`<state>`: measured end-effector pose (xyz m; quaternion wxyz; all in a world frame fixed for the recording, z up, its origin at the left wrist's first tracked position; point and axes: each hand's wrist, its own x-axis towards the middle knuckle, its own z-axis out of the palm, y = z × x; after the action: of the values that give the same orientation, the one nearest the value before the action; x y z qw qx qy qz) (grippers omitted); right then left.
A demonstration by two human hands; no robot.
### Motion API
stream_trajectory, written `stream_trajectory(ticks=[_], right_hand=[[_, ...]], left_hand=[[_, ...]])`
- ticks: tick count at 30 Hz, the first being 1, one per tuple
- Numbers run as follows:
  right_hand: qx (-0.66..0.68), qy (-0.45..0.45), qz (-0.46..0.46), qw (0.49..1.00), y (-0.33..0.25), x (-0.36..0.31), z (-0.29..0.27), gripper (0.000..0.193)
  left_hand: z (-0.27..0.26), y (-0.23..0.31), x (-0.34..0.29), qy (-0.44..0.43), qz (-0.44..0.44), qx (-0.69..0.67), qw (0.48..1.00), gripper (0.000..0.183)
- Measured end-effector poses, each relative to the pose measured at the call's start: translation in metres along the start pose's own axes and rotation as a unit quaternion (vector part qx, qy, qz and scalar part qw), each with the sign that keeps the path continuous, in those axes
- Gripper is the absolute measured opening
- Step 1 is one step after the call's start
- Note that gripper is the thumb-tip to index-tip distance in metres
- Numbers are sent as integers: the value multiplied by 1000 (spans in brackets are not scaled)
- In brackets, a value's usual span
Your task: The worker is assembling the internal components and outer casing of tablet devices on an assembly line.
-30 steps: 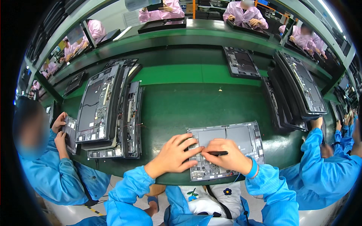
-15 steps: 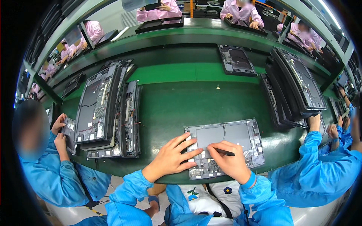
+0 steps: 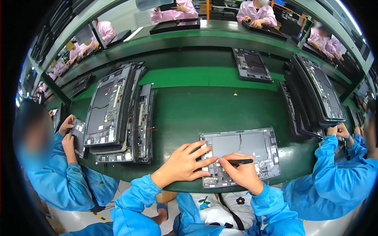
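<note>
As the head view shows it, the right hand [image 3: 239, 170] is closed around a slim black tool [image 3: 241, 161], pinched between thumb and fingers, while the left hand [image 3: 184, 165] grasps nothing, its fingers spread over the near-left part of an opened grey device [image 3: 258, 146]. That device lies flat directly under the grip, its wider part reaching beyond and to the right of it. Its inside is bare, with flat dark panels and a small-part board exposed, so the opening looks done; work on the board seems under way, though the fingers hide the tool's tip and I cannot tell which spots are finished. Well to the left of the grip stands a tall stack of opened units [image 3: 105, 108]; far right and beyond is another stack [image 3: 321, 88], with a single unit [image 3: 254, 66] farther off. Whether those are finished or waiting cannot be told.
</note>
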<state>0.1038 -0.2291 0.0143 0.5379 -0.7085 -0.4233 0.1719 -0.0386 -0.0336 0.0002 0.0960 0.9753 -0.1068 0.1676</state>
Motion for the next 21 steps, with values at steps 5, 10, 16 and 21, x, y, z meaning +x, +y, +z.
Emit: stream_trajectory(ticks=[5,10,16,21], right_hand=[[-29,-11,-30,999,4,1,3,7],[-75,12,-117,990,14,1,9,5],[-132,2,-187,973,9,0,6,8],[-131,-22,-182,974,5,-3,2,8]], left_hand=[[2,-2,1,22,-2,-5,1000,49],[3,-2,0,26,-3,-3,1000,46],[4,0,-1,28,-12,-7,999,44],[11,5,-4,31,-31,1,999,46]])
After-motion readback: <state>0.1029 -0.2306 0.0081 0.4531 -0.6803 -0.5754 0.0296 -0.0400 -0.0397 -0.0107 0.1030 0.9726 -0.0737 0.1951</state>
